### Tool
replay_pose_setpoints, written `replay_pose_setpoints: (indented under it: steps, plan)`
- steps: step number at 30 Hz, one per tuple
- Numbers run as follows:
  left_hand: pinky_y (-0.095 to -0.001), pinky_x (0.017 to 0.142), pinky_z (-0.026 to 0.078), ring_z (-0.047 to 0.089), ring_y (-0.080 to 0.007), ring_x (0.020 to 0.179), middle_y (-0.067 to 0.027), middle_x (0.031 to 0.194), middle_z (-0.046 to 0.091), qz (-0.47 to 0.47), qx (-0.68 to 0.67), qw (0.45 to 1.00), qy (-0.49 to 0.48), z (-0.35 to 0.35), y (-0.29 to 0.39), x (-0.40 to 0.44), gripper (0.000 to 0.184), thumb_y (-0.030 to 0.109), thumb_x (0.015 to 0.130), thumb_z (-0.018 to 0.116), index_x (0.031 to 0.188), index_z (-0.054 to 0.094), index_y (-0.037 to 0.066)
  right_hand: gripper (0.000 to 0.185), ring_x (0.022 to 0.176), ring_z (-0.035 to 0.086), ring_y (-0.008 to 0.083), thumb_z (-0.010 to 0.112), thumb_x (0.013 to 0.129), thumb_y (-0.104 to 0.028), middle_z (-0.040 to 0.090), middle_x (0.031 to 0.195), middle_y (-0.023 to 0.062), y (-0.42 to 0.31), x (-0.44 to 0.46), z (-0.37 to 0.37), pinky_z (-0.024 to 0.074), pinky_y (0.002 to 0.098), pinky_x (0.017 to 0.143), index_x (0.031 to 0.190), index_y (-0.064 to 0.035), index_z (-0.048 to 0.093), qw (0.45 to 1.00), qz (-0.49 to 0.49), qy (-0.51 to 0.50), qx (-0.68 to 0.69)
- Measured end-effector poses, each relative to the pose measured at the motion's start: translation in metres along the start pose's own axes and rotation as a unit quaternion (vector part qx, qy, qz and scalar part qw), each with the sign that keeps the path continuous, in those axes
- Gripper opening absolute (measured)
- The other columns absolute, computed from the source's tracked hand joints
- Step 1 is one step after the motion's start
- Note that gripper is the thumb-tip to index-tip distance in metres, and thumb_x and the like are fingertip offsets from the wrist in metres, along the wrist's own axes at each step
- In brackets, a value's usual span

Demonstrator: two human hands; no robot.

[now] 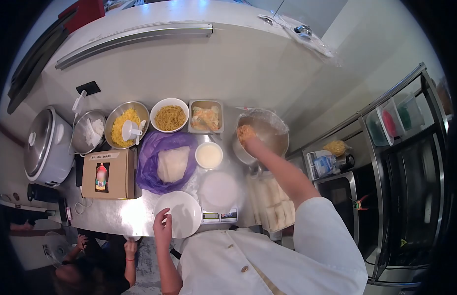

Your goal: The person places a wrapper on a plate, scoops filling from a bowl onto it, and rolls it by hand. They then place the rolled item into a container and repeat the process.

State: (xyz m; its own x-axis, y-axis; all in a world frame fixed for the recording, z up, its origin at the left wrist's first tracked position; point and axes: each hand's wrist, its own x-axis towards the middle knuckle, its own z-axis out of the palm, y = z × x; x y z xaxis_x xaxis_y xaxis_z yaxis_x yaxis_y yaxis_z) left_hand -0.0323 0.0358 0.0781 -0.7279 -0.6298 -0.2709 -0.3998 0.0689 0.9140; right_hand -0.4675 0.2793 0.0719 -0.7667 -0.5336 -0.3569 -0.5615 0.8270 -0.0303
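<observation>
My right hand [251, 143] reaches down into a large metal bowl [275, 140], at a clump of orange shredded food [245, 132]. Its fingers are hidden by the food and the angle. My left hand [163, 221] hovers at the left rim of a white plate [184, 211], fingers loosely bent and apart, holding nothing. A white round disc [219, 189] lies on a kitchen scale [219, 215] between the hands. Pale rolls [275, 204] are lined up in a tray by my right arm. Pale wrapper sheets [173, 164] sit in an open purple bag [147, 169].
Along the wall stand a noodle bowl [170, 116], a tray of shredded vegetables [206, 118], yellow food [124, 125] and a cup of pale liquid [209, 155]. A cardboard box [110, 179] and cooker [46, 147] stand left. Another person [98, 265] is lower left; a rack [381, 187] is right.
</observation>
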Motion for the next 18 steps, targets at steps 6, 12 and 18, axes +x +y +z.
replay_pose_setpoints:
  steps: [6, 12, 18]
  plan:
    - [-0.0286, 0.077, 0.050, 0.061, -0.0152, 0.099, -0.0054, 0.116, 0.063, 0.003, -0.002, 1.000, -0.015, 0.002, 0.004, -0.001, 0.026, 0.013, 0.094, 0.059, 0.118, 0.063, 0.007, 0.028, 0.097, 0.068, 0.0347, 0.057, 0.084, -0.023, 0.069, 0.103, 0.0201, 0.055, 0.084, 0.109, 0.0525, 0.0423, 0.088, 0.098, -0.0066, 0.074, 0.972, -0.103, 0.209, -0.008]
    - [-0.0255, 0.072, 0.049, 0.060, -0.0135, 0.095, -0.0045, 0.111, 0.064, 0.020, -0.002, 1.000, -0.009, 0.003, 0.002, -0.003, 0.026, 0.012, 0.094, 0.060, 0.119, 0.064, 0.007, 0.028, 0.101, 0.066, 0.0347, 0.053, 0.087, -0.018, 0.068, 0.107, 0.0212, 0.035, 0.056, 0.075, 0.0522, 0.0422, 0.089, 0.101, -0.0054, 0.073, 0.952, -0.104, 0.276, -0.077]
    - [-0.0244, 0.071, 0.048, 0.060, -0.0134, 0.094, -0.0047, 0.112, 0.064, 0.018, 0.000, 1.000, -0.011, 0.003, 0.005, -0.008, 0.026, 0.013, 0.094, 0.060, 0.119, 0.064, 0.006, 0.026, 0.095, 0.068, 0.0357, 0.055, 0.084, -0.014, 0.069, 0.103, 0.0205, 0.024, 0.045, 0.053, 0.0546, 0.0420, 0.082, 0.099, -0.0026, 0.073, 0.948, -0.115, 0.279, -0.099]
